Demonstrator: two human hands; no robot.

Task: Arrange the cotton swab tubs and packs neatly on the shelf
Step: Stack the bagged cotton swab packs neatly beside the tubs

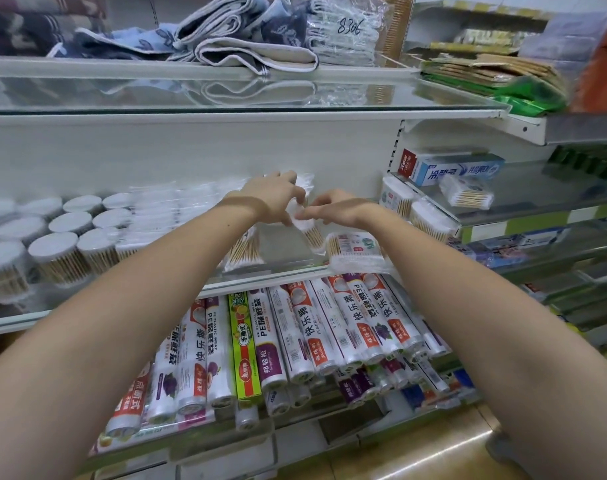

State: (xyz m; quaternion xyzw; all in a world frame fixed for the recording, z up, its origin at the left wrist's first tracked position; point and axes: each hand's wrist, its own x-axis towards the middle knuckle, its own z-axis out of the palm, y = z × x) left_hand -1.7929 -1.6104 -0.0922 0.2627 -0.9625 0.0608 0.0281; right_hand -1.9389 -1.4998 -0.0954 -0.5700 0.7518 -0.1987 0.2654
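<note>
Clear swab pack [305, 221] pinched between left hand [274, 199] and right hand [333, 206].

Your left hand [272, 199] covers most of the clear plastic pack of wooden cotton swabs [309, 226] it holds, and the white-lidded round swab tubs [4, 261] blur at the left edge.

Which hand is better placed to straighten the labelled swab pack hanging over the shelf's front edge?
Probably the right hand: the labelled pack lies just below it, on its side. The left hand sits further left, over the loose swab pack.
</note>
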